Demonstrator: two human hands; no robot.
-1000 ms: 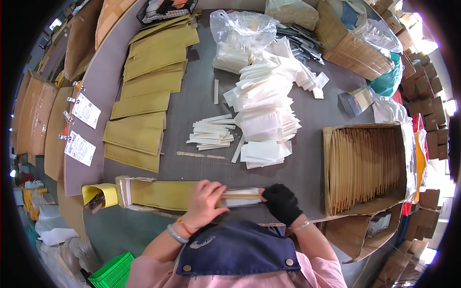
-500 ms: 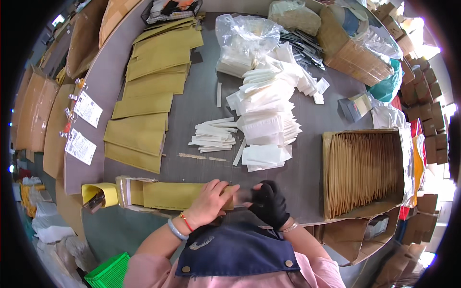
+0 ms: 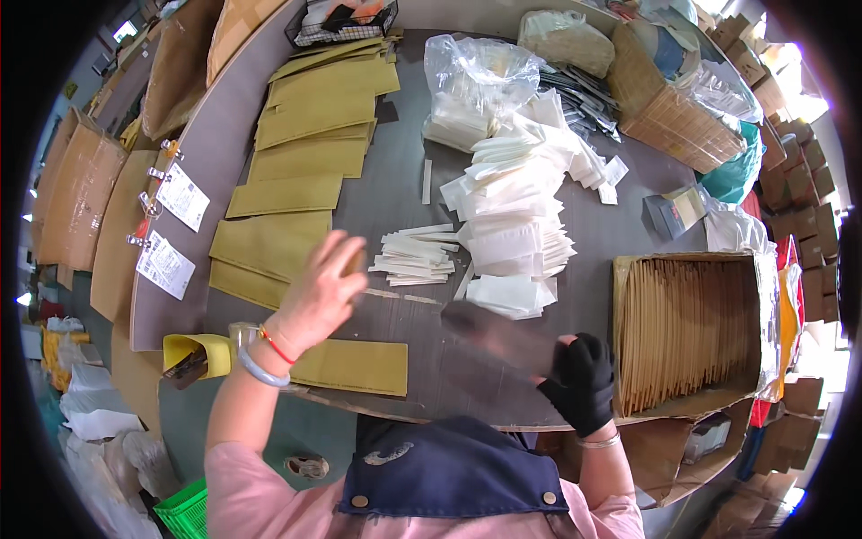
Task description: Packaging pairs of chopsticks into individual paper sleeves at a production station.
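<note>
My left hand (image 3: 319, 289), bare with a red string and a pale bangle at the wrist, is raised above the table near the lower yellow-brown envelopes (image 3: 260, 247). Its fingers are bent and apart, slightly blurred. Below it, a single yellow-brown envelope (image 3: 355, 366) lies along the table's near edge. My right hand (image 3: 582, 382), in a black fingerless glove, is closed around one end of a dark flat strip (image 3: 498, 335). Motion smears the strip, so its exact kind does not show. It slants up and left toward the stack of white paper packets (image 3: 512, 234).
A carton (image 3: 687, 413) packed with upright brown envelopes stands at the right. Small white strips (image 3: 417, 256) lie mid-table. A yellow holder (image 3: 197, 353) sits at the near-left corner. Clear plastic (image 3: 485, 72) and a wire basket (image 3: 341, 22) are at the back.
My left hand has lifted off the near envelope and moved up and left. My right hand has moved right with the dark strip, which now shows at greater length.
</note>
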